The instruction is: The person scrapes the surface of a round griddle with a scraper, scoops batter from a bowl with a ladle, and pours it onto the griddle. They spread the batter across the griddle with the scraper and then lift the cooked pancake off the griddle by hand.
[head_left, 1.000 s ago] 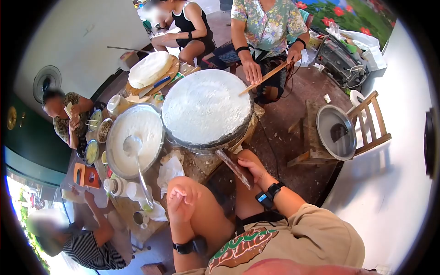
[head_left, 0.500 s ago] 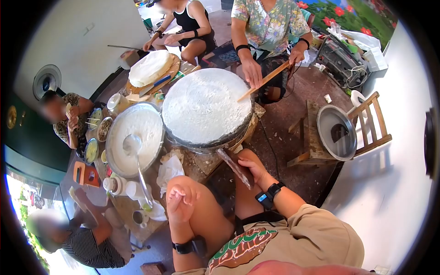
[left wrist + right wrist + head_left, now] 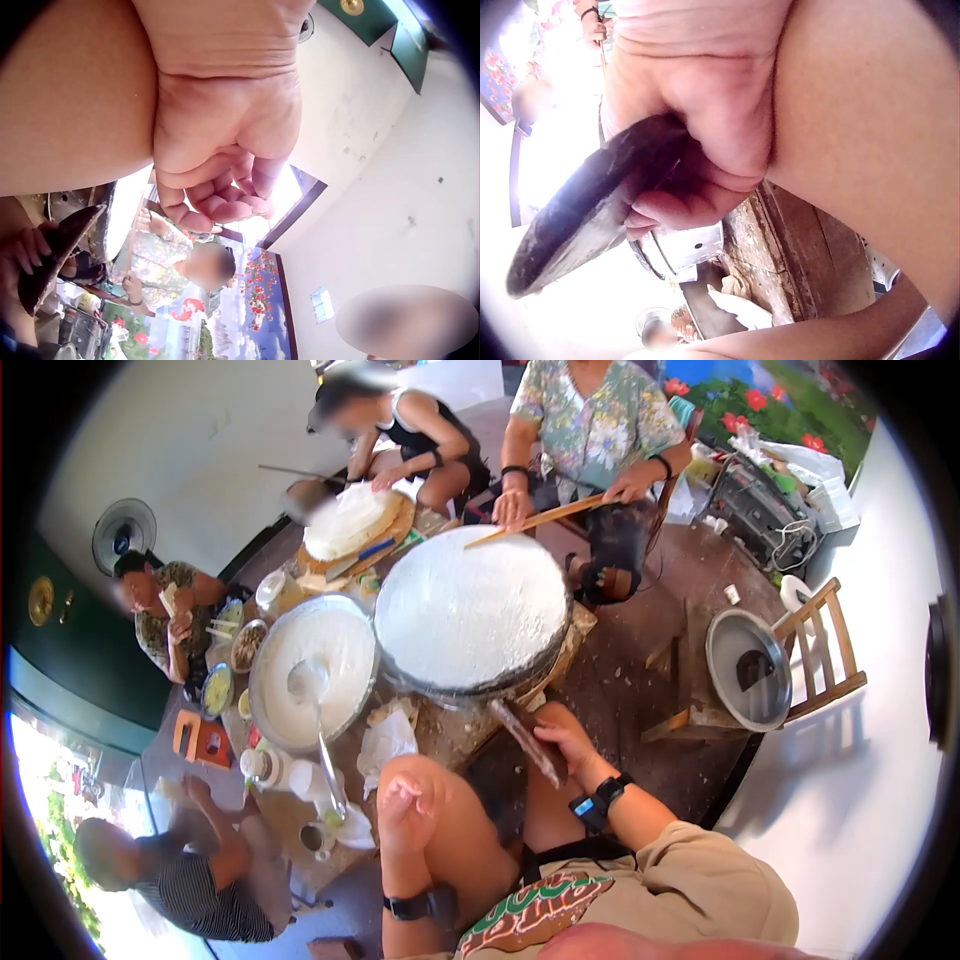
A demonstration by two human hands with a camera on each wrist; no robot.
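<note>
"What's biggest here?"

"White wall [image 3: 840, 790] at four o'clock, cluttered table [image 3: 440, 732] at nine, white-topped pan [image 3: 470, 610] at twelve."

"Those hands?"

"Left hand [image 3: 412, 805] against the left leg [image 3: 462, 835], fingers loosely bent, empty; right [image 3: 568, 738] grips the dark board [image 3: 530, 745] at the pan's five."

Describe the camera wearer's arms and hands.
Left hand and right hand are ungloved. The left wears a black strap with a dark device; the right, black straps and a small dark box with a blue screen. The visible tan fabric sleeve is short.
</note>
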